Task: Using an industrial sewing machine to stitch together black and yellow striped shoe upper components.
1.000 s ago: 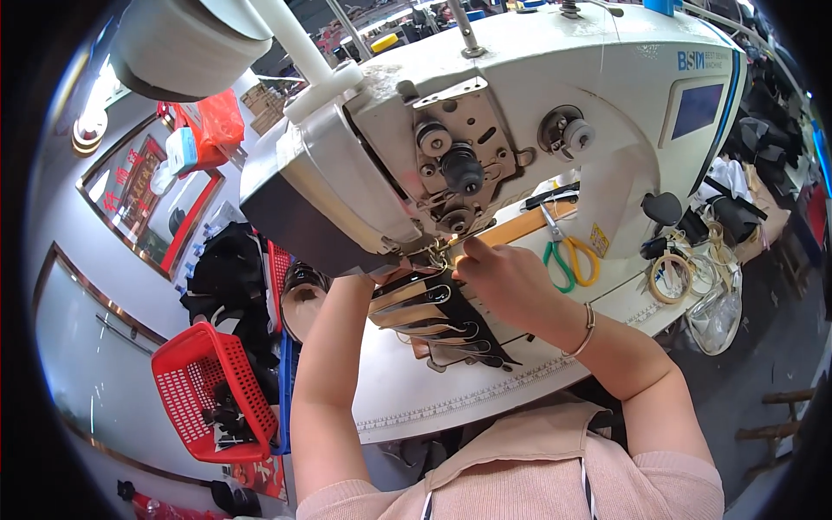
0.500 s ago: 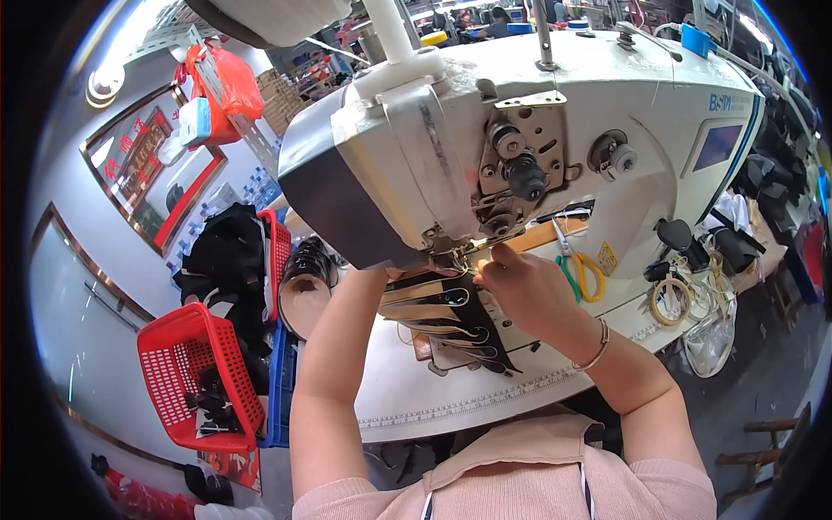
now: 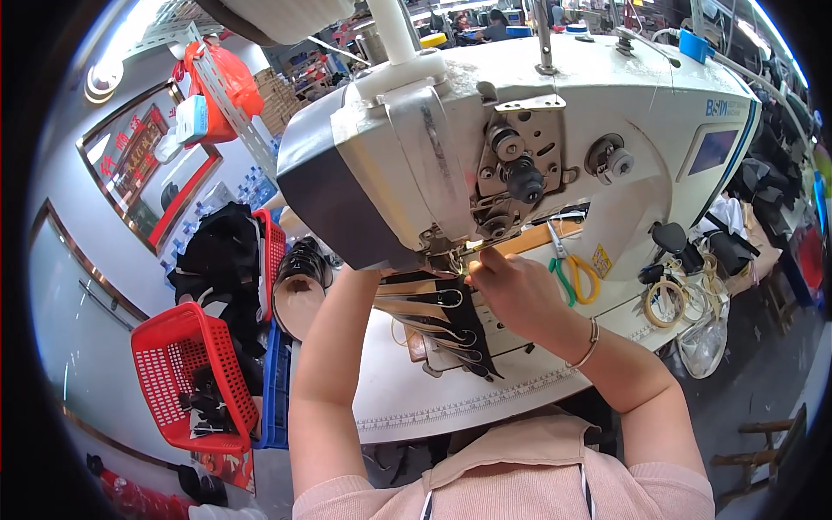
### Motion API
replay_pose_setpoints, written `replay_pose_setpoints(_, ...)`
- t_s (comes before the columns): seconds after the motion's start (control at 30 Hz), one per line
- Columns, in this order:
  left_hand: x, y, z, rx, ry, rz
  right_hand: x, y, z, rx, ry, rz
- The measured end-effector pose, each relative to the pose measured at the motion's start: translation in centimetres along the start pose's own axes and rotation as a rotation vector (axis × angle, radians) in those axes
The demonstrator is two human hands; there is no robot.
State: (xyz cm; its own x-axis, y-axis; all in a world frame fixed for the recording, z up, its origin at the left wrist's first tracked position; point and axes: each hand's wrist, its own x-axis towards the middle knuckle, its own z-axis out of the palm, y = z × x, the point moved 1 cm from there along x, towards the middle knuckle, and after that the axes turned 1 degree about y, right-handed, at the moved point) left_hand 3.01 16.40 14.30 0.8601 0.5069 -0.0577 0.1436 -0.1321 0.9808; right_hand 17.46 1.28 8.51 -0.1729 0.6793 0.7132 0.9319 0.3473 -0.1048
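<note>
A white industrial sewing machine fills the middle of the view. Beside its needle area, my right hand is closed, fingertips pinched together at the work; whatever they grip is too small to make out. My left hand reaches behind the machine head, which hides its fingers. Between the hands hangs a row of black and tan strip-like pieces, joined by loops of pale thread. Their black part drapes down toward the white table.
Scissors with green and yellow handles lie right of my right hand. Tape rolls hang at the table's right edge. On the left stand a red plastic basket, a blue crate and dark fabric.
My right hand has shifted slightly left beside the needle area. The strip pieces have moved a little left with it. The whole view has shifted slightly.
</note>
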Motion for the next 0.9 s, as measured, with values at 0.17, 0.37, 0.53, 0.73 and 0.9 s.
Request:
replay_pose_setpoints(0.17, -0.4, -0.8, 0.8, -0.071, 0.035, 0.046, -1.4, 0.3, -1.2, 0.022, 0.033, -0.005)
replay_pose_setpoints(0.37, -0.1, -1.6, 0.7, -0.174, 0.076, 0.081, -3.4, 0.9, -1.6, 0.088, 0.128, 0.144)
replay_pose_setpoints(0.53, -1.3, -2.4, 0.9, -0.242, 0.098, 0.104, -5.5, 1.8, -1.0, 0.137, 0.17, 0.139)
replay_pose_setpoints(0.73, -1.4, -3.0, 1.2, -0.294, 0.092, 0.12, -6.1, 2.3, -0.7, 0.204, 0.248, 0.166)
replay_pose_setpoints(0.9, -1.6, -1.8, 2.0, 0.199, 0.142, 0.022, -4.8, 1.0, -1.2, 0.279, 0.434, 0.247)
